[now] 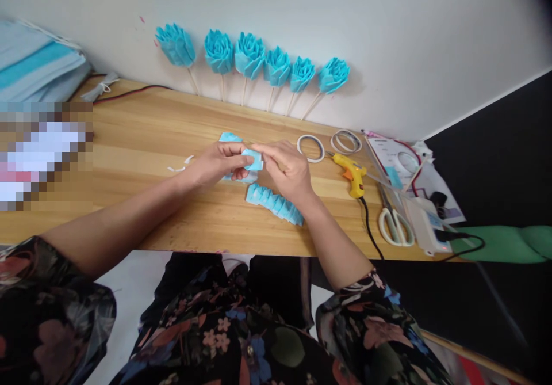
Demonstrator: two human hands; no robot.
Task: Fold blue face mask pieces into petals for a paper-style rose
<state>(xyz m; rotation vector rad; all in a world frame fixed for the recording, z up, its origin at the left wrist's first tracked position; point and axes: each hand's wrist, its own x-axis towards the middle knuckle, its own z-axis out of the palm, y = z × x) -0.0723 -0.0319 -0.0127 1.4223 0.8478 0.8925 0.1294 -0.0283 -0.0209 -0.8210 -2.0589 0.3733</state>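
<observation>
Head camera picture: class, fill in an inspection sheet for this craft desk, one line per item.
Surface: wooden table, against a white wall.
Job's things: small blue folded piece; row of folded blue pieces beside the right wrist.
Clutter: two tape rolls, yellow glue gun, scissors, six blue paper flowers leaning on the wall.
Grippers: left hand and right hand pinch the small piece together.
Cables: black glue gun cord; red wire at the back.
Surroundings: blue stack far left.

Left hand (215,163) and right hand (287,169) pinch blue folded piece (253,159) above wooden table (150,137); pleated blue strip (273,204) below.
</observation>
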